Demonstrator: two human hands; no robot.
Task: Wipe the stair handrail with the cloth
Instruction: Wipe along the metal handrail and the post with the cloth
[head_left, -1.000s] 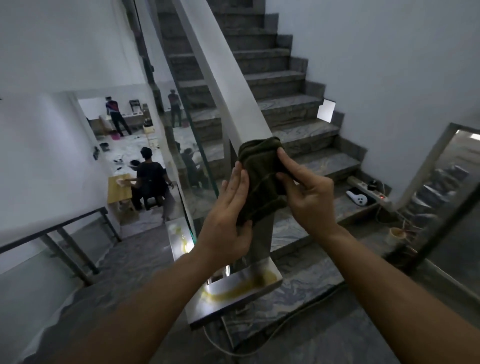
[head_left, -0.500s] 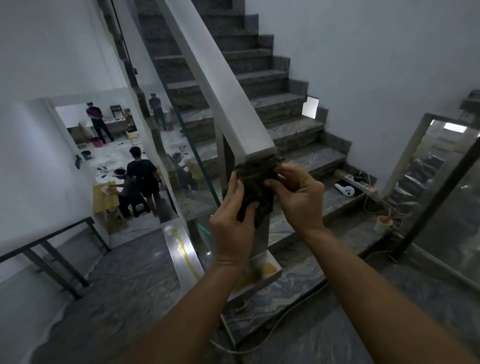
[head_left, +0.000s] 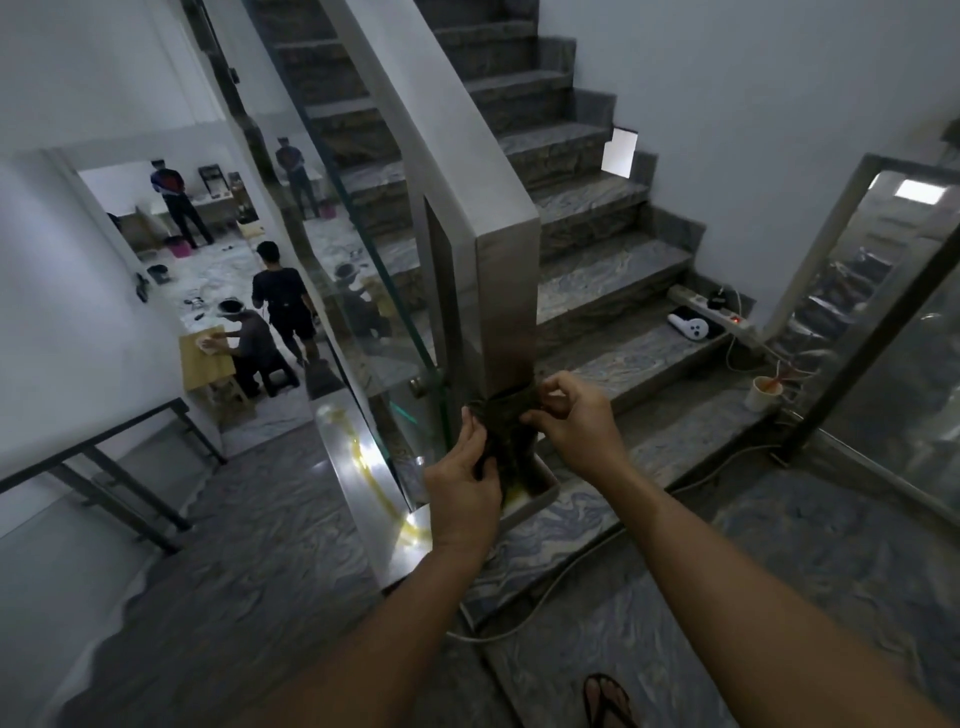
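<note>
The steel handrail (head_left: 447, 130) slopes down the stairs and ends in a square vertical post (head_left: 506, 306). A dark green cloth (head_left: 506, 426) is pressed against the lower part of that post, just above its base plate (head_left: 545, 491). My left hand (head_left: 462, 480) grips the cloth's lower left side. My right hand (head_left: 576, 421) pinches its upper right edge against the post. Part of the cloth is hidden behind my fingers.
A glass panel (head_left: 363, 291) runs under the rail. Marble steps (head_left: 613, 270) rise to the right, with a power strip (head_left: 711, 309) and a white device (head_left: 688, 326) on one. A cup (head_left: 762, 393) and cable (head_left: 571, 561) lie on the landing. People work downstairs (head_left: 270, 306).
Both hands have slid the cloth down from the handrail's end to the lower part of the post. The camera has tilted down with them.
</note>
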